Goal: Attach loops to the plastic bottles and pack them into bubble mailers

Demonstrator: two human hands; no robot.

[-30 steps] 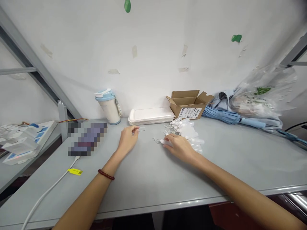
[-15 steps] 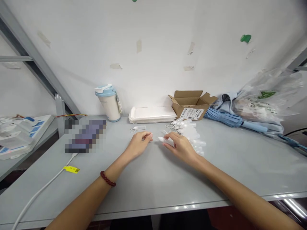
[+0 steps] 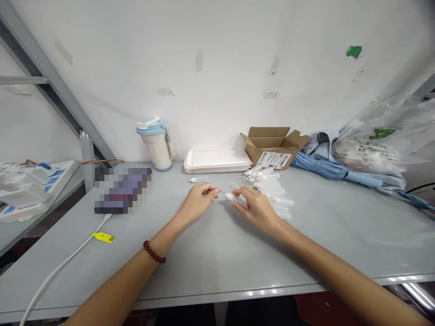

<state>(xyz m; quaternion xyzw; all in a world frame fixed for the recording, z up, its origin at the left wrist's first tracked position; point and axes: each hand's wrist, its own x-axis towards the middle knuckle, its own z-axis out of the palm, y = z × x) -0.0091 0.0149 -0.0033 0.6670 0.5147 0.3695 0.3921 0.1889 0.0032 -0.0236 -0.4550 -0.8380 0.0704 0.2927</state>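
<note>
My right hand (image 3: 257, 209) grips a small clear plastic bottle (image 3: 234, 197) with a white cap, holding it low over the grey table (image 3: 217, 253). My left hand (image 3: 197, 203) pinches at the bottle's cap end, fingertips together at the small loop. Right behind my right hand lies a pile of several similar small bottles (image 3: 272, 190). One single bottle (image 3: 197, 180) lies apart on the table, beyond my left hand.
Along the wall stand a blue-lidded tumbler (image 3: 157, 145), a stack of white trays (image 3: 217, 160) and an open cardboard box (image 3: 273, 147). A blue umbrella (image 3: 336, 170) and plastic bags (image 3: 377, 140) lie at right. A blurred phone (image 3: 120, 190) with white cable (image 3: 64, 267) sits left.
My left hand left the single bottle on the table and came right to meet my right hand. My right hand lifted one bottle from the pile toward the middle.
</note>
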